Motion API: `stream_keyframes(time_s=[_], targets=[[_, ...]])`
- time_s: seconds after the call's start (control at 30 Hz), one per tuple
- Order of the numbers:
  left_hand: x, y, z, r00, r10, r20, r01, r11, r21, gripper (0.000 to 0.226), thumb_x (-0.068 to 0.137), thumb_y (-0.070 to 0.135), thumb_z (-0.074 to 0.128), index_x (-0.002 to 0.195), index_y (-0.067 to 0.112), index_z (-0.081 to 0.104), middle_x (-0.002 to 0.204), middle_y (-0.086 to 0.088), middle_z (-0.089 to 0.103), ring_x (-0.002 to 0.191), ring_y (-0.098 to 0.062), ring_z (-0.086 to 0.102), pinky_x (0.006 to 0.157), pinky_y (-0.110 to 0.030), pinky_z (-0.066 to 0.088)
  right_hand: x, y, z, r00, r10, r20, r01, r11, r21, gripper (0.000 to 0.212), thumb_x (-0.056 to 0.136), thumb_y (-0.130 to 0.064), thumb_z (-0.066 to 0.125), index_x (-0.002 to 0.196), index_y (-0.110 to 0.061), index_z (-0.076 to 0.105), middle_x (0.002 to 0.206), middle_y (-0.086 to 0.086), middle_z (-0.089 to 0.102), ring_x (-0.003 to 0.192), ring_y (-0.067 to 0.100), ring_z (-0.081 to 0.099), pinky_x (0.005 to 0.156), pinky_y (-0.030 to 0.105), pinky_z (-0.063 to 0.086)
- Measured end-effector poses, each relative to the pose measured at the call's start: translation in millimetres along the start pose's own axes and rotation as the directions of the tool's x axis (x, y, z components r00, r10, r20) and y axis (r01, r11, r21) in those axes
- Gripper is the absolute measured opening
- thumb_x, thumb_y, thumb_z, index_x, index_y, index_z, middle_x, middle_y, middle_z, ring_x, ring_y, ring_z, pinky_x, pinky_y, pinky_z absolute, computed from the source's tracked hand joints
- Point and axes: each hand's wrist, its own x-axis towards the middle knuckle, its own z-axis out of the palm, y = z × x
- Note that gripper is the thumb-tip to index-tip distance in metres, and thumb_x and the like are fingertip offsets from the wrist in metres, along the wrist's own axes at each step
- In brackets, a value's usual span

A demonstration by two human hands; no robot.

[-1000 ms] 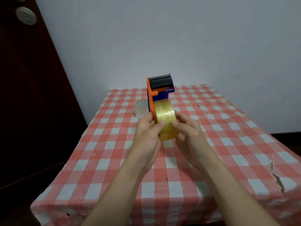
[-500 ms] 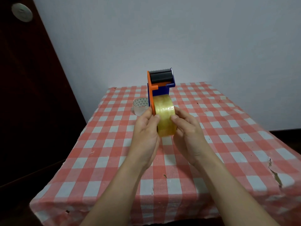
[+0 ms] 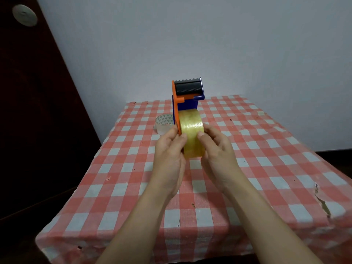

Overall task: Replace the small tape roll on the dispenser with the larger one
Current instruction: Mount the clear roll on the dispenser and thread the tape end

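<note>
An orange and blue tape dispenser [image 3: 187, 96] with a black roller and toothed blade is held upright above the table's middle. A large yellowish tape roll [image 3: 191, 128] sits against its orange side plate. My left hand [image 3: 169, 155] grips the dispenser's orange plate and the roll's left side. My right hand [image 3: 217, 151] presses thumb and fingers on the roll's right side. The small clear tape roll [image 3: 164, 123] lies flat on the cloth, behind and left of my hands. The roll's hub is hidden.
The table carries a red and white checked cloth [image 3: 266, 149], torn at its right front edge [image 3: 322, 202]. A dark wooden door [image 3: 28, 111] stands at the left. A plain wall rises behind the table.
The dispenser and large roll stay between both hands. My thumbs have shifted slightly on the roll's face, and the view has tilted a little.
</note>
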Motion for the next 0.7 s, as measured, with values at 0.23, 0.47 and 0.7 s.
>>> stream_keyframes(time_s=[0.23, 0.47, 0.7], targets=[[2.0, -3.8, -5.7, 1.000, -0.002, -0.009, 0.002, 1.000, 0.013, 0.030, 0.098, 0.001, 0.047, 0.124, 0.004, 0.061, 0.117, -0.023, 0.069, 0.107, -0.026, 0.067, 0.103, -0.048, 0.047, 0.7, 1.3, -0.9, 1.000, -0.003, -0.011, 0.003, 1.000, -0.019, 0.037, 0.087, -0.023, 0.058, 0.120, -0.007, 0.061, 0.115, 0.017, 0.069, 0.112, 0.033, 0.064, 0.095, 0.042, 0.053], [3.3, -5.7, -8.1, 1.000, -0.005, -0.031, 0.006, 1.000, 0.025, 0.029, 0.097, 0.001, 0.048, 0.124, 0.005, 0.061, 0.116, -0.023, 0.070, 0.115, -0.034, 0.063, 0.103, -0.049, 0.047, -0.3, -0.4, 1.0, 1.000, -0.008, 0.009, 0.007, 0.999, 0.045, 0.018, 0.095, -0.008, 0.056, 0.111, -0.013, 0.062, 0.100, 0.001, 0.071, 0.098, 0.014, 0.068, 0.083, 0.027, 0.054], [3.3, -7.1, -8.5, 1.000, 0.002, -0.018, -0.001, 1.000, 0.031, 0.029, 0.097, 0.001, 0.049, 0.123, 0.005, 0.061, 0.115, -0.022, 0.070, 0.112, -0.032, 0.065, 0.102, -0.049, 0.047, -1.6, -0.7, 3.7, 1.000, -0.024, 0.018, 0.023, 0.997, 0.069, 0.020, 0.090, -0.011, 0.061, 0.111, -0.013, 0.062, 0.103, 0.004, 0.069, 0.098, 0.014, 0.066, 0.086, 0.028, 0.052]])
